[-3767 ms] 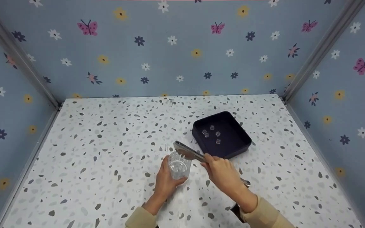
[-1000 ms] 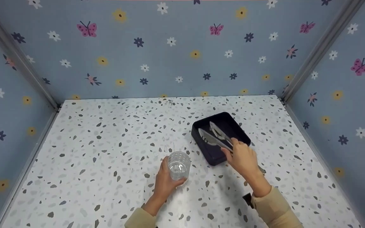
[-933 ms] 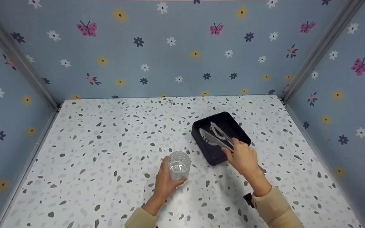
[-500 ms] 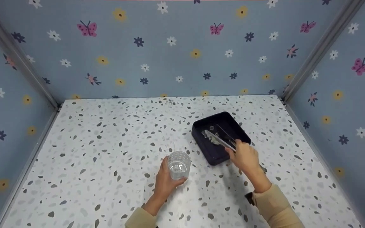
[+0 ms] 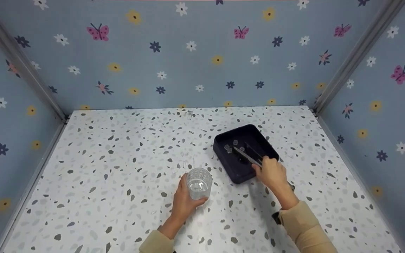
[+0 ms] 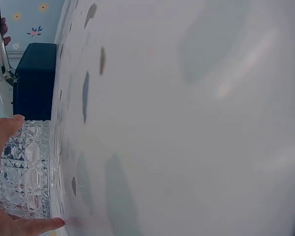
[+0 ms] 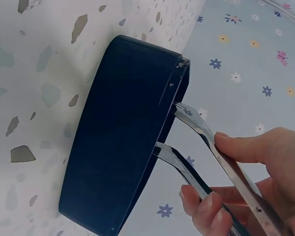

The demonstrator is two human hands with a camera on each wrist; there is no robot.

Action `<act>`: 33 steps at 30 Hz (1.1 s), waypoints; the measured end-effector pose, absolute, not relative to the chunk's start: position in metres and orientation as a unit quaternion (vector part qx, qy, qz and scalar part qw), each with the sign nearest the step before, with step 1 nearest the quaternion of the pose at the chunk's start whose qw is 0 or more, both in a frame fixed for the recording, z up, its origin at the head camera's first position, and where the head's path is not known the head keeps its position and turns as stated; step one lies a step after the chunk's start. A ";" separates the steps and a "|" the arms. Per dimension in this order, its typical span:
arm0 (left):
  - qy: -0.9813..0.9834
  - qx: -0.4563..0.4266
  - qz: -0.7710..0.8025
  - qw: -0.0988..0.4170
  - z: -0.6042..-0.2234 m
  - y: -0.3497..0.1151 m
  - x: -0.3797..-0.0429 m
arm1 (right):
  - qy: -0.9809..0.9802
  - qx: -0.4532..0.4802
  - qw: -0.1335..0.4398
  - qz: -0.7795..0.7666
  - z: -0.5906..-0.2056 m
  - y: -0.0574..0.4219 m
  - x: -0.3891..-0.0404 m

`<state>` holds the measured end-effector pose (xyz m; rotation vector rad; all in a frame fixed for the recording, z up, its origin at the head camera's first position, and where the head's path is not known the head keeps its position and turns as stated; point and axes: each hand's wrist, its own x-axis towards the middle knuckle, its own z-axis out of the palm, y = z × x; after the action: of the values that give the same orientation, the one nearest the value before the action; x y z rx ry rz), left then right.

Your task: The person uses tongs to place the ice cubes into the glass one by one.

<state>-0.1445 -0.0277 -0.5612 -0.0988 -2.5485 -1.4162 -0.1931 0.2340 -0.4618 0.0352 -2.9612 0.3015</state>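
Clear patterned glass (image 5: 199,186) standing upright, near square dark tray (image 5: 227,168), parted metal tongs (image 7: 236,176) reaching inside, small clear cubes (image 5: 235,142) within

The tongs (image 7: 231,169) are gleaming like polished metal; the tumbler (image 5: 198,182) is looking clear, glossy and faceted; the box (image 7: 113,132) is looking like smooth plastic; the worktop (image 5: 128,147) is shining smoothly.

Blue flowered walls (image 5: 192,70) border a speckled white tabletop (image 5: 118,182).
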 end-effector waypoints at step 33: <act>-0.867 -0.036 -0.485 0.112 -0.562 -0.028 -0.145 | -0.995 -0.016 0.046 0.084 -0.480 0.232 -0.215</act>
<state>-0.1453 -0.0278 -0.5616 -0.1045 -2.5451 -1.4225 -0.2149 0.2318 -0.4796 -0.0483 -3.0390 0.2557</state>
